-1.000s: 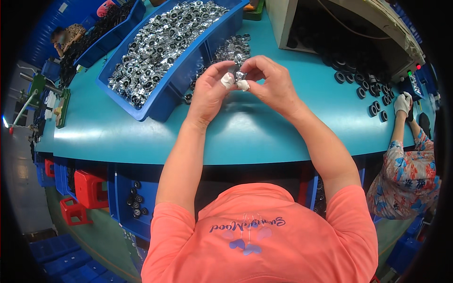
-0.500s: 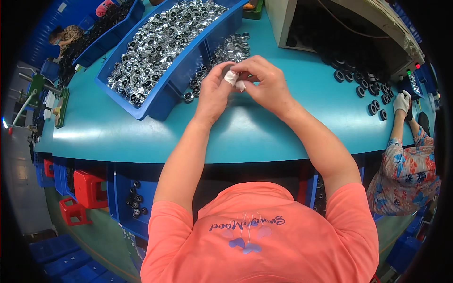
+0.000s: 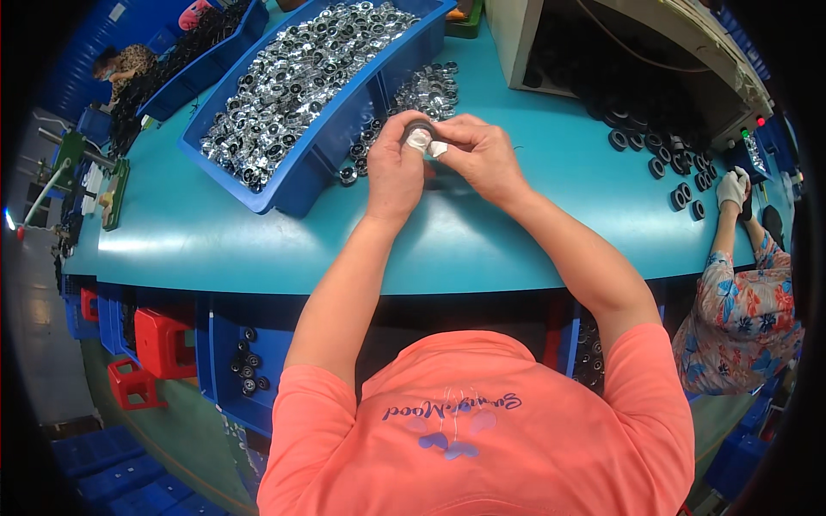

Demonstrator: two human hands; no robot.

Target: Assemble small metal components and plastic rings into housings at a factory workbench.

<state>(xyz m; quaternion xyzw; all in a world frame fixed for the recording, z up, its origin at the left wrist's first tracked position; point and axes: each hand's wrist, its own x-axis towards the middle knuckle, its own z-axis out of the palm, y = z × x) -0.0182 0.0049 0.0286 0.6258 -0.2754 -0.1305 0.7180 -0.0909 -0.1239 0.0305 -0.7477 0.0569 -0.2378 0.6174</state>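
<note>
My left hand [image 3: 395, 172] and my right hand [image 3: 487, 162] meet over the table, both thumbs wrapped in white. Between them is a black rubber ring [image 3: 421, 126], gripped by the fingers and thumb of the left hand. The right fingers and thumb pinch its right side. Whether a wheel hub sits inside the ring is hidden by the thumbs. Just beyond the hands lies a pile of shiny silver-and-black wheel hubs [image 3: 428, 89]. Left of them stands a long blue bin [image 3: 284, 185] heaped with the same hubs [image 3: 288, 103].
At the right, black rings [image 3: 658, 165] lie loose before a beige box-shaped machine [image 3: 518, 52] filled with more. A co-worker's gloved hand [image 3: 731, 189] rests at the table's right end. Below the turquoise table [image 3: 215, 249], a blue bin [image 3: 225, 331] holds several wheels; red stools [image 3: 163, 344] stand left.
My right hand has turned and flattened, its fingers drawing down against the ring. The black ring now shows more clearly above the thumbs. The left hand has barely moved.
</note>
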